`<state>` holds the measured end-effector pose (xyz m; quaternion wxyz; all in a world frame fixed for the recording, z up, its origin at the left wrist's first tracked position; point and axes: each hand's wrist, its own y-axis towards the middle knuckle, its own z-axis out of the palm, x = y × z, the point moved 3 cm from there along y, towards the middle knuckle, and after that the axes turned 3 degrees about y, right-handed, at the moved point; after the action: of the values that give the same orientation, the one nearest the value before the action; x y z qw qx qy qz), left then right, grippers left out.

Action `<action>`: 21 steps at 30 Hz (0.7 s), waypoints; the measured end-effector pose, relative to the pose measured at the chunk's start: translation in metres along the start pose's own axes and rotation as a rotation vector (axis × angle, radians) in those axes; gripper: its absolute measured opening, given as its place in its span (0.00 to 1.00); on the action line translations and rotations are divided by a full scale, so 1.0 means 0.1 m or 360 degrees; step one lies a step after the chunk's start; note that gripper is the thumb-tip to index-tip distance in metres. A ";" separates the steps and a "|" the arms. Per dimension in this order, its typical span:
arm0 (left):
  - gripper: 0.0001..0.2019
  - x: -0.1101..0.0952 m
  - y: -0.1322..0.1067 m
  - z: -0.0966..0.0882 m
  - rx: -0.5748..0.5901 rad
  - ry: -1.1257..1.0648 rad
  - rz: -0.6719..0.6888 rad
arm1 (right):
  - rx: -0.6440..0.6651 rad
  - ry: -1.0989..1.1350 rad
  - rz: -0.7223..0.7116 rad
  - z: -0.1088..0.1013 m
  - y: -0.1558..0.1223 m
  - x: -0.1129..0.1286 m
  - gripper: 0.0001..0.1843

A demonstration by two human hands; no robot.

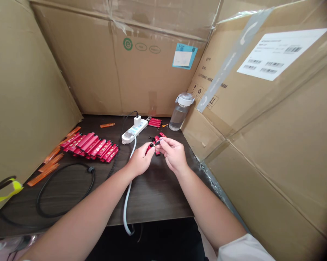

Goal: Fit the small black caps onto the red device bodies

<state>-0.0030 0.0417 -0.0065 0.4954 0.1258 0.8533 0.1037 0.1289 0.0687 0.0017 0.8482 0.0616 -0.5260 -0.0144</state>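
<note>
Head view, looking down at a dark wood-grain desk [152, 203] walled in by cardboard boxes [78, 61]. Both bare forearms reach in from the bottom, and the hands meet just above the middle of the desk. The left hand [140, 159] is curled closed, with its fingertips pinching a slim red casing [149, 148], which angles down and away from the fingers toward the left. The right hand [174, 154] is also closed, its thumb and forefinger [163, 142] gripping a small black part [158, 143]. That part sits right against the end of the red casing, so the two pieces meet in the narrow gap between the hands. How they join is too small to tell.

Just beyond the fingers lie loose red and black pieces [157, 139], near but not touching the hands. To the left of the left hand sits a tight pile of red sticks with gold print [91, 146], and a small stack of red pieces [155, 122] lies further back. Orange translucent strips [50, 166] lie along the left edge. A white power strip [134, 130] sits at the back with a white cable [127, 195] running forward under the left wrist. A black cable coil [65, 190] lies to the left, and a clear water bottle [181, 112] stands in the back right corner.
</note>
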 end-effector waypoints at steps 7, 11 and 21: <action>0.12 -0.01 0.01 -0.01 -0.0093 0.0065 0.0184 | -0.0014 -0.0308 -0.0199 -0.01 -0.03 0.03 0.14; 0.08 -0.02 0.00 -0.03 -0.0228 0.0171 0.0187 | 0.0006 -0.0495 -0.0314 0.02 -0.08 0.07 0.13; 0.07 -0.07 -0.03 -0.08 -0.0384 0.0127 0.0324 | 0.0174 -0.0729 -0.0573 0.03 -0.10 0.04 0.07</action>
<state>-0.0071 0.0360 0.0027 0.4596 0.1470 0.8363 0.2601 0.1287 0.0579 0.0051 0.6866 0.1945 -0.6843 -0.1499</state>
